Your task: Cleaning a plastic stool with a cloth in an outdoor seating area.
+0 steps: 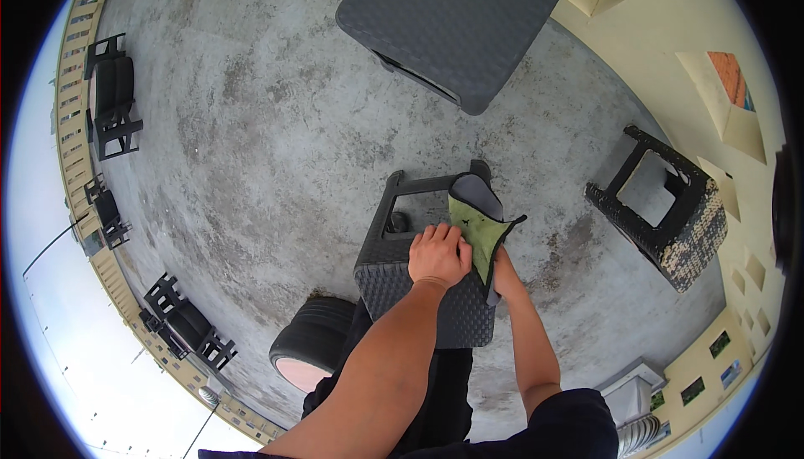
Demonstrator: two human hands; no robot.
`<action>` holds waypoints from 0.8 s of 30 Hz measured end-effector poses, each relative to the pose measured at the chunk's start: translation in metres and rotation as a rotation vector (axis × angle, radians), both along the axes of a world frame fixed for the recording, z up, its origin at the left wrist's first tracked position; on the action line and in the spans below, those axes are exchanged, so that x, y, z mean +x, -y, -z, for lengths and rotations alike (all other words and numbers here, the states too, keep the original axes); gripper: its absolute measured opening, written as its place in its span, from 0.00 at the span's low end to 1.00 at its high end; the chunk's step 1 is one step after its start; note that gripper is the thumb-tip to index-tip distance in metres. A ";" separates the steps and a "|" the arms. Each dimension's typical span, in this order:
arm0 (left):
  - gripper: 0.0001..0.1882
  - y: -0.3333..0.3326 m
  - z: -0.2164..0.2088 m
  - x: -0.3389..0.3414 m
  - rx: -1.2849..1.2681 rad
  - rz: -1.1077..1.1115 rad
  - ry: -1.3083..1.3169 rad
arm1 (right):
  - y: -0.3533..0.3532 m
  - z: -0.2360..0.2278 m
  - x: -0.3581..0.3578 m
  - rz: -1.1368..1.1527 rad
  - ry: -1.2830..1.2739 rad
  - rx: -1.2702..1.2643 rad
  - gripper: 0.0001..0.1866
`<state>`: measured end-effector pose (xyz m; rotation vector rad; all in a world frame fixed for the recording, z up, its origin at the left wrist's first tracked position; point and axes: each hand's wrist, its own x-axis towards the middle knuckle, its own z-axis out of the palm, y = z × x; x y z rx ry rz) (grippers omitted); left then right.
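A dark grey woven-pattern plastic stool (pixel 385 287) is tipped on its side in front of me, its seat toward my body and its legs pointing away. My left hand (pixel 440 255) is closed over the stool's upper side, beside the cloth, with its fingers curled. A green and grey cloth with dark edging (pixel 479 233) drapes over the right side of the stool. My right hand (pixel 504 276) grips this cloth from behind, at the stool's right side; most of its fingers are hidden by the fabric.
A larger dark grey table (pixel 452 19) with a woven pattern stands ahead. To the right, a worn black stool with flaking paint (pixel 657 199) lies tipped near the cream wall (pixel 670 48). A black tyre-like seat (pixel 314 337) is at my left, with black chairs (pixel 188 325) farther left.
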<state>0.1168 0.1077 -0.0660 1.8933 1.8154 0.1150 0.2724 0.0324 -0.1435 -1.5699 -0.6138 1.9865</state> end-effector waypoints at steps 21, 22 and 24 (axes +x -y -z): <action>0.08 0.001 0.005 -0.008 -0.015 0.007 -0.035 | -0.067 0.156 -0.006 -0.422 0.246 0.161 0.25; 0.08 0.001 0.006 -0.002 -0.010 0.019 -0.019 | -0.057 0.132 0.004 -0.407 0.267 0.185 0.24; 0.08 0.002 0.003 -0.004 -0.005 0.023 -0.020 | -0.047 0.075 -0.001 -0.276 0.204 0.123 0.23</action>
